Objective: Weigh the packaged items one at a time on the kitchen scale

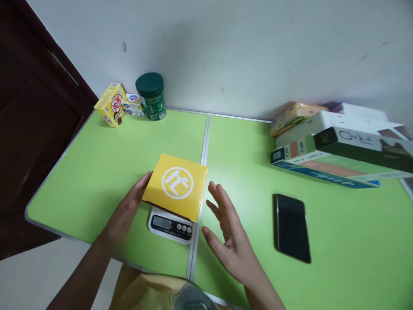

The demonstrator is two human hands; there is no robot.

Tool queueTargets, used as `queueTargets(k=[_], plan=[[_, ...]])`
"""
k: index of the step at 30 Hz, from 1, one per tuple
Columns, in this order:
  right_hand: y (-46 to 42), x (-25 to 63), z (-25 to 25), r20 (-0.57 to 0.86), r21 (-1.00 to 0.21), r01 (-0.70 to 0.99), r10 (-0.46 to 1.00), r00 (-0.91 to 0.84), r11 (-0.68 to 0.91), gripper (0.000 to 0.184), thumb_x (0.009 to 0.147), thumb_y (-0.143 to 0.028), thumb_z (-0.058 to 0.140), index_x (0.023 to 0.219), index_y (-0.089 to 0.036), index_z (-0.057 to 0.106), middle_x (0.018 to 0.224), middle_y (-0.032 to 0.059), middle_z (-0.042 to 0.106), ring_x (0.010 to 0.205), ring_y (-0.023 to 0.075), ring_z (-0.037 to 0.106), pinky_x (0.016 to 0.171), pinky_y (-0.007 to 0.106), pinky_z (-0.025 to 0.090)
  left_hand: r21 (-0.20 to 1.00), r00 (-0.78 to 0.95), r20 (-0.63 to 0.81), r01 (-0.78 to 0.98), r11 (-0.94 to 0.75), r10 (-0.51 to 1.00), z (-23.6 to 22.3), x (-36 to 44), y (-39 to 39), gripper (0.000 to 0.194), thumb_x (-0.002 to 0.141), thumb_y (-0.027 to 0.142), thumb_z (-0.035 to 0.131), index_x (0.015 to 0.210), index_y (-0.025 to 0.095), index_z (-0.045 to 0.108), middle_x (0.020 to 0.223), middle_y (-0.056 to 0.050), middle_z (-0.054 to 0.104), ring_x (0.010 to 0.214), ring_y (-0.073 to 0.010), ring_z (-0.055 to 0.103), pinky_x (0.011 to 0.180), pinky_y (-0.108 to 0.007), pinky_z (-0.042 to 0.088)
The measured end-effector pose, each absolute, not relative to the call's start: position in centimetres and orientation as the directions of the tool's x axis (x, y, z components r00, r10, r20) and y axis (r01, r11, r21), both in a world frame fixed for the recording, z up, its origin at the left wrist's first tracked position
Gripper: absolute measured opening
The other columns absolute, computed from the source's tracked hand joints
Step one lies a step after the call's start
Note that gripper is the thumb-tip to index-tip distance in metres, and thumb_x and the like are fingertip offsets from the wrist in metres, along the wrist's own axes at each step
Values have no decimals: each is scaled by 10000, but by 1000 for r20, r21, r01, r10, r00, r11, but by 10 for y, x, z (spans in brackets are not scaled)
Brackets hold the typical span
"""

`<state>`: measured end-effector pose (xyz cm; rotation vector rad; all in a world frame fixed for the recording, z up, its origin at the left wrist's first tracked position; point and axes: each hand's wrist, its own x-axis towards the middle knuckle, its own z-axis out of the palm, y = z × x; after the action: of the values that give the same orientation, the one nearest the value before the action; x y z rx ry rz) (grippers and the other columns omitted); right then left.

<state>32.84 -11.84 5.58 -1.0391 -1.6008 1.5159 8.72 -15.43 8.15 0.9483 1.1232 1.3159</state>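
A yellow box [167, 206] with a white circled character on its top rests on a small white kitchen scale [171, 236]. The box covers most of the scale, leaving the small grey display and several buttons showing at the front. My left hand [124, 213] is by the box's left side, fingers stretched out; whether the fingertips touch it I cannot tell. To the right of the box, my right hand [227, 239] is held open with its fingers apart, a small gap away from the box and holding nothing.
A black phone [292, 228] lies at the right on the green table [245, 150]. Stacked boxes [342, 146] stand at the back right. Along the wall at the back left are a yellow carton [111, 105], small packs [134, 105] and a green lidded tub [151, 97].
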Motion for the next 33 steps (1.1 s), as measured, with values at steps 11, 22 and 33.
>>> queueTargets(k=[11, 22, 33], plan=[[-126, 317, 57, 41, -984, 137, 884, -465, 118, 700, 915, -310, 531, 1488, -413, 143, 1605, -25, 140, 1464, 268, 173, 1162, 520, 271, 967, 32, -68, -245, 74, 997, 69, 84, -160, 587, 909, 556, 400, 1433, 292, 414, 1507, 2, 411, 1425, -288, 263, 1173, -428, 193], [-134, 285, 53, 3, -993, 107, 935, -354, 44, 644, 927, -357, 522, 1480, -385, 194, 1590, 2, 199, 1440, 254, 250, 1172, 494, 249, 981, 48, -67, -181, 74, 997, 54, 66, -147, 572, 950, 501, 368, 1477, 288, 315, 1579, 6, 258, 1458, -239, 181, 1179, -374, 170], [-132, 280, 73, -37, -997, 76, 953, -301, -15, 638, 913, -373, 547, 1472, -368, 239, 1582, 4, 242, 1431, 259, 285, 1157, 480, 278, 986, 180, -80, -127, 104, 980, 80, 76, -149, 569, 985, 461, 286, 1513, 271, 195, 1599, 13, 182, 1466, -225, 145, 1198, -363, 144]])
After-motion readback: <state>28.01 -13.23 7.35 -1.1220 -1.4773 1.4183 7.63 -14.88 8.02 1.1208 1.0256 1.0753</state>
